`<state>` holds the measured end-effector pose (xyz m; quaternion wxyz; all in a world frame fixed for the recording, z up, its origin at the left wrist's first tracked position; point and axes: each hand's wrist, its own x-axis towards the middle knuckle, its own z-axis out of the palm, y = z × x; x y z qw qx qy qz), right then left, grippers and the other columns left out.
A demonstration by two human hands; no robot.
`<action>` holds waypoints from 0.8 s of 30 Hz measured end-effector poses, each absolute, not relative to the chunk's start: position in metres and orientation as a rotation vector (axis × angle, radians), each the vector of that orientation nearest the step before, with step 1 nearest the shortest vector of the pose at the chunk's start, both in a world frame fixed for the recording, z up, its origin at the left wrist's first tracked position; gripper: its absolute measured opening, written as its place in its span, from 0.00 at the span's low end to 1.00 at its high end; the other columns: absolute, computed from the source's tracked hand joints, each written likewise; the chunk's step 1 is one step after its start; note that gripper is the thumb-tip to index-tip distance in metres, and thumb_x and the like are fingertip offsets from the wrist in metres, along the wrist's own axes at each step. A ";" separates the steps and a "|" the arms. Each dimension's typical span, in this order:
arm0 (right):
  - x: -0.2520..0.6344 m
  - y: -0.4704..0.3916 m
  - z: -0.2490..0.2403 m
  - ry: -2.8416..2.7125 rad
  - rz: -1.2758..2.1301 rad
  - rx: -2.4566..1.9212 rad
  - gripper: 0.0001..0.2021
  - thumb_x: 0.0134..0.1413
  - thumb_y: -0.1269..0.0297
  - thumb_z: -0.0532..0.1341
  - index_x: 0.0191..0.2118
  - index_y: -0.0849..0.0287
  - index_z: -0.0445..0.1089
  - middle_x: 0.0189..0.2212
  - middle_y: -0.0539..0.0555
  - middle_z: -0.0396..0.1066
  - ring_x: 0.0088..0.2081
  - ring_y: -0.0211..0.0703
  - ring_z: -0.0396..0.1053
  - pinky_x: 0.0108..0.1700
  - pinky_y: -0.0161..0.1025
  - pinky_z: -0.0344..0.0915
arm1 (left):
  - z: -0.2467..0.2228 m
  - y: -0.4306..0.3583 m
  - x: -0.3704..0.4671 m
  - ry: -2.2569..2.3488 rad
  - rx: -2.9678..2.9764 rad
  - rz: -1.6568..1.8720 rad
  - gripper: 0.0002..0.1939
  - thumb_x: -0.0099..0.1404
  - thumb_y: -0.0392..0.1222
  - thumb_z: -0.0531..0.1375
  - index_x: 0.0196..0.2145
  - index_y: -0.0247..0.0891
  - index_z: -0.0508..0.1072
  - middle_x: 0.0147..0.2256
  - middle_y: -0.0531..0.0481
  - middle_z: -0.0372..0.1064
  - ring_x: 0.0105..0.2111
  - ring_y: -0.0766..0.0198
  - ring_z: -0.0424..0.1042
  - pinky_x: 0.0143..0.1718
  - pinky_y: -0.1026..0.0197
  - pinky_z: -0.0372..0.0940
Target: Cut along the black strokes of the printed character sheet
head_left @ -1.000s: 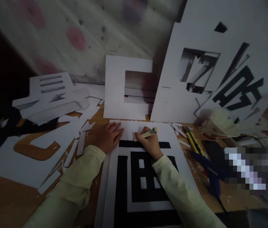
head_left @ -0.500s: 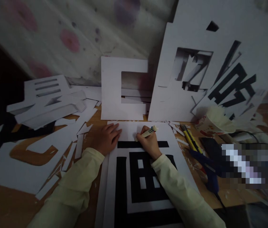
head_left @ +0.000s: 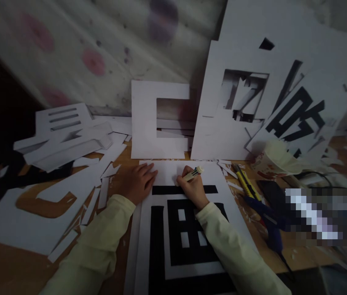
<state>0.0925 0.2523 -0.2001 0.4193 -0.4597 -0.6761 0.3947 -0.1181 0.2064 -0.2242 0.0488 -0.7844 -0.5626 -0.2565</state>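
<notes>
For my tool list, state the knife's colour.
The knife is mostly yellow, best seen in the head view.

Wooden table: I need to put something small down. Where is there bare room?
Mainly the near-left part of the table, bordered by the white cut-out sheet and left sleeve. A smaller patch, with tiny scraps, lies right of the blue tool. Crowded: the middle with the black-patterned sheet, the back with standing boards, the right with the yellow cutter and cup.

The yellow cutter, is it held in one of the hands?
No, the yellow cutter lies on the table, and the right hand holds a pen.
</notes>
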 end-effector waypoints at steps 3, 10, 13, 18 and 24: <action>0.093 0.253 -0.201 -1.688 0.991 -1.159 0.11 0.42 0.68 0.58 0.20 0.54 0.52 0.15 0.41 0.51 0.19 0.33 0.50 0.22 0.33 0.49 | -0.226 0.207 -0.118 -1.724 -2.379 -0.786 0.14 0.66 0.40 0.54 0.46 0.42 0.75 0.54 0.47 0.68 0.53 0.53 0.64 0.53 0.45 0.63; 0.099 0.254 -0.202 -1.712 0.942 -1.238 0.13 0.43 0.63 0.61 0.19 0.55 0.53 0.14 0.42 0.54 0.19 0.33 0.53 0.23 0.33 0.51 | -0.223 0.206 -0.118 -1.732 -2.405 -0.785 0.15 0.66 0.39 0.53 0.46 0.41 0.75 0.53 0.46 0.68 0.53 0.53 0.65 0.53 0.45 0.63; 0.101 0.254 -0.201 -1.708 0.923 -1.243 0.13 0.44 0.63 0.60 0.19 0.55 0.53 0.14 0.42 0.55 0.19 0.33 0.55 0.24 0.33 0.53 | -0.223 0.206 -0.118 -1.730 -2.389 -0.794 0.14 0.67 0.40 0.53 0.46 0.42 0.75 0.53 0.47 0.68 0.53 0.53 0.65 0.53 0.45 0.63; 0.102 0.256 -0.203 -1.656 0.934 -1.246 0.14 0.45 0.61 0.61 0.19 0.54 0.54 0.14 0.42 0.56 0.19 0.34 0.55 0.24 0.33 0.52 | -0.223 0.205 -0.118 -1.720 -2.383 -0.770 0.14 0.66 0.40 0.54 0.47 0.42 0.74 0.53 0.47 0.68 0.52 0.53 0.65 0.52 0.45 0.64; 0.102 0.255 -0.203 -1.700 0.949 -1.239 0.14 0.45 0.60 0.60 0.20 0.54 0.54 0.14 0.42 0.56 0.19 0.34 0.55 0.24 0.34 0.52 | -0.224 0.206 -0.117 -1.705 -2.377 -0.770 0.14 0.67 0.40 0.53 0.46 0.41 0.75 0.53 0.46 0.68 0.52 0.54 0.64 0.52 0.46 0.63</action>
